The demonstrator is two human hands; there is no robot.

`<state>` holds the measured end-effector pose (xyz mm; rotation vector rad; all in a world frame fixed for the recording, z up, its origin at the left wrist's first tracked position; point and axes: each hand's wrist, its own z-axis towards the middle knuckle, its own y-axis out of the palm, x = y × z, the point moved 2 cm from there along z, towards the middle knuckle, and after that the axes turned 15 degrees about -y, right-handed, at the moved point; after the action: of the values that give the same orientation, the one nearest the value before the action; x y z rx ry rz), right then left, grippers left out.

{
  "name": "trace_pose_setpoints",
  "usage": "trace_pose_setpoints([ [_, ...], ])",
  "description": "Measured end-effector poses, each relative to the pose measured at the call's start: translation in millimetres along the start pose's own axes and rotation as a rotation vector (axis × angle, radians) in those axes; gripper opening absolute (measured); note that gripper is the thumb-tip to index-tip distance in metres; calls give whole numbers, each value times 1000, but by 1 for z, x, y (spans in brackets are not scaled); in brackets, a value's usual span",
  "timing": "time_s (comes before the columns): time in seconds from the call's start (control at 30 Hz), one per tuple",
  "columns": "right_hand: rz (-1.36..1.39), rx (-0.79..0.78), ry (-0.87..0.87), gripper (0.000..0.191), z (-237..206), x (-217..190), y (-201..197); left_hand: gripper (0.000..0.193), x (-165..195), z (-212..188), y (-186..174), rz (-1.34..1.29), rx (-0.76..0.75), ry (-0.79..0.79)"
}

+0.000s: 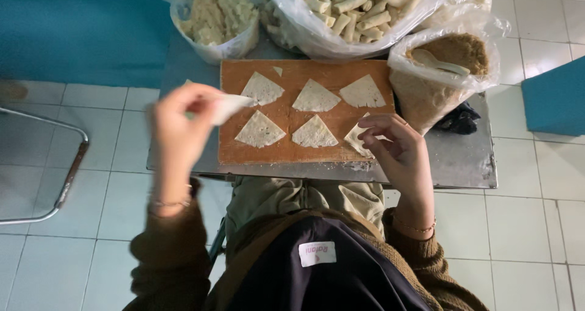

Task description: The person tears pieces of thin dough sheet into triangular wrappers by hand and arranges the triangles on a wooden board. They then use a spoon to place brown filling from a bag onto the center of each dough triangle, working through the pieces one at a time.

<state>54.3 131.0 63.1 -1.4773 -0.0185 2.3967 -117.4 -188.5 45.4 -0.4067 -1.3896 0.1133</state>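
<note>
Left hand [178, 123] raised above the counter's [463, 164] left edge, wrist bent, blurred; fingers [198, 97] pinched together on a white triangular wrapper [228, 108] that juts right over the wooden board's [286, 154] left end. Board sits mid-counter, front edge near the counter's front rim. Five more flat triangles on it in two rows: upper [262, 89], [315, 96], [362, 92]; lower [260, 130], [314, 133]. Right hand [399, 155] low at the board's right end, palm down, fingers [378, 123] curled onto a sixth wrapper [356, 138], lifting its edge. Bare steel lies right of the board, below the bag of brown filling [445, 73]. Bags of pale mash [216, 18] and rolled pieces [353, 9] crowd the back edge.
</note>
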Motion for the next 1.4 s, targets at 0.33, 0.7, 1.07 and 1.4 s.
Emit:
trace_pose_setpoints([
  [0.33,-469,34,-126,20,13,-17,-18,40,-76,25,-18,876,505,92],
  [0.7,-1101,5,-312,25,49,-23,-114,23,14,-23,34,557,78,399],
  [1.07,-1560,-174,-290,24,62,43,-177,23,45,-37,45,540,-6,483],
  [1.4,-1572,-137,-362,5,67,67,-180,23,49,-42,47,534,-97,495],
])
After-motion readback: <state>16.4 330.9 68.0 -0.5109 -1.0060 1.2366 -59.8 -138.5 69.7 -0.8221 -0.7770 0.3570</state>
